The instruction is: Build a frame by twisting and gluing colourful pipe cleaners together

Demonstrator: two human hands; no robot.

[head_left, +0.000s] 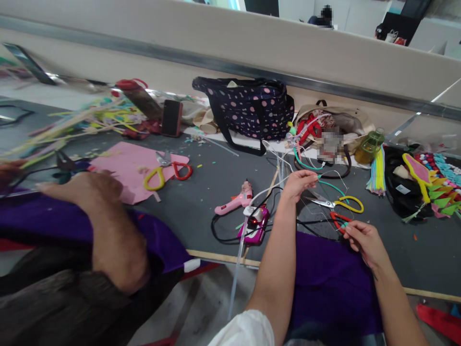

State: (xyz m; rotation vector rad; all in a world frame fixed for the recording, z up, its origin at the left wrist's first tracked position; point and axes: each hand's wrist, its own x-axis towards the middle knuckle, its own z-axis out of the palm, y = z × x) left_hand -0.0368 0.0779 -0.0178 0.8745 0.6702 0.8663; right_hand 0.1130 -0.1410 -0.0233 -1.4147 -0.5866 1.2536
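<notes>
My left hand pinches a bent thin wire at a small teal piece on it. Lower and to the right, my right hand is closed in a pinch on the same loose wire shape, where another teal bit shows at the fingertips. A teal fuzzy strand curves beside the left fingers; whether it joins the wire I cannot tell. Beneath the wire, scissors with one yellow and one red handle lie on the dark table. Purple cloth covers my lap.
A pink glue gun and a magenta power strip with cords lie left of my arm. A co-worker's arm reaches across the left, near pliers and more scissors. Behind stand a dotted bag and a green bottle.
</notes>
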